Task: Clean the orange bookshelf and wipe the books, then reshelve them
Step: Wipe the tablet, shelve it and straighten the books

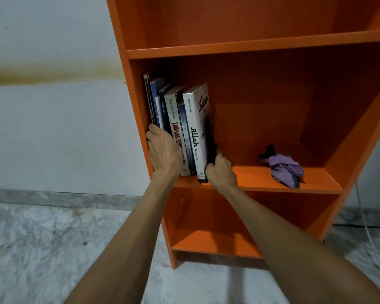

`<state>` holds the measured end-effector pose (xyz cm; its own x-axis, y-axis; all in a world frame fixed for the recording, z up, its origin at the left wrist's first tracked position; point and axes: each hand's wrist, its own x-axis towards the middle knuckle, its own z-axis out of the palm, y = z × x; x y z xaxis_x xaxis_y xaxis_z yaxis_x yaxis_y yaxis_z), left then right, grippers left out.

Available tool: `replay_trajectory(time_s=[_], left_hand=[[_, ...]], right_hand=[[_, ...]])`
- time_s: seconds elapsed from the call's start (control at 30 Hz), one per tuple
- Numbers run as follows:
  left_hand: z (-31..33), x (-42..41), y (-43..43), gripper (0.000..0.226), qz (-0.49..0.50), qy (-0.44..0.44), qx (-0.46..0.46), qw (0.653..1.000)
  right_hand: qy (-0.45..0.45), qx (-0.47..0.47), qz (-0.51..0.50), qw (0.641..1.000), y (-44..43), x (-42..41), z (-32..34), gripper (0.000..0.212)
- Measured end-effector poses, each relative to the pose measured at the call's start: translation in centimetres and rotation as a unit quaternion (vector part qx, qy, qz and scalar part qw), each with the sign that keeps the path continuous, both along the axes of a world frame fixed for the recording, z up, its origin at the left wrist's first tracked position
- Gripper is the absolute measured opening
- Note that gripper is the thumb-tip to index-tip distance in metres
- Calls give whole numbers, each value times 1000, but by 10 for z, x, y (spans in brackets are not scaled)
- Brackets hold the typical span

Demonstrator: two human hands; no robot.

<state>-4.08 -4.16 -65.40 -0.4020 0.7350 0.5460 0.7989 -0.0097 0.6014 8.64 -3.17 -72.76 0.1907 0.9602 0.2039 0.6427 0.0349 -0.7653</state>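
we see the left hand point(164, 150) laid against the left end of the row of books point(173, 115), its fingers point(152, 129) curled round the outermost spines, next to the side wall of the orange bookshelf point(250, 48). how deep the fingertips reach behind those spines we cannot tell. the right hand point(221, 170) grips the other end of the row: its fingers are bent round the low right edge of the white book point(195, 128), with the thumb at the front by the foot of the spine. between the two sets of fingers the books stand upright on the middle shelf board point(272, 183), leaning a little to the right at the top. well to the right of the right hand's fingers, apart from the books, a crumpled purple cloth point(286, 170) lies on the same board. beyond it, outside the shelf wall, a pale cable point(363, 216) hangs down to the marbled floor point(53, 249).
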Motion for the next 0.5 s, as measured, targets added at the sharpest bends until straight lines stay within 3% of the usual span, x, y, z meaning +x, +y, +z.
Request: replay_trajectory(time_s=[0.23, 0.37, 0.5], left_hand=[[10, -4, 7, 33, -7, 7, -39, 999], [6, -3, 7, 37, -12, 29, -45, 998], [3, -7, 19, 40, -32, -34, -51, 998]], right_hand=[[29, 5, 3, 1000, 1, 4, -1, 19], [41, 8, 2, 999, 4, 3, -4, 9], [42, 7, 12, 999, 6, 4, -6, 15]])
